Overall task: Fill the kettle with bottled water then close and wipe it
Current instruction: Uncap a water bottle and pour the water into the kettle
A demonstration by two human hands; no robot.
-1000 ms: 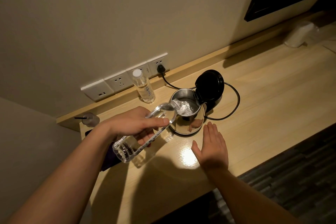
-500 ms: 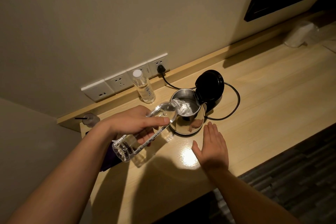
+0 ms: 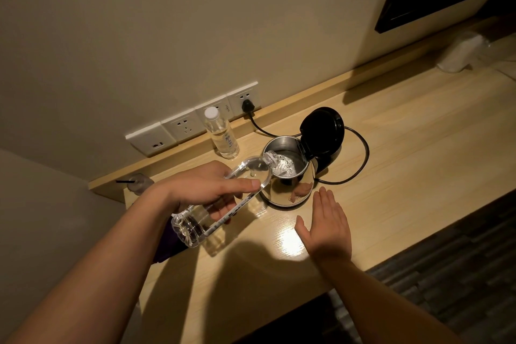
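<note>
On the wooden desk by the wall, we note the steel kettle upright, with its black lid hinged open and standing up. Water shows inside.

Left hand: fingers curled round a clear bottle, thumb lying across the top of it, the other fingers underneath and seen through the plastic. The bottle is tilted, uncapped neck down at the kettle's rim, base towards us.

Right hand: fingers straight and close together, thumb spread to the side, palm down, holding nothing. It lies just beside the kettle's base; we cannot tell whether it rests on the desk.

A second bottle, capped and upright, stands behind the kettle by the wall sockets. A black plug sits in one socket and its cord loops round the kettle. Something purple lies under the left forearm.
</note>
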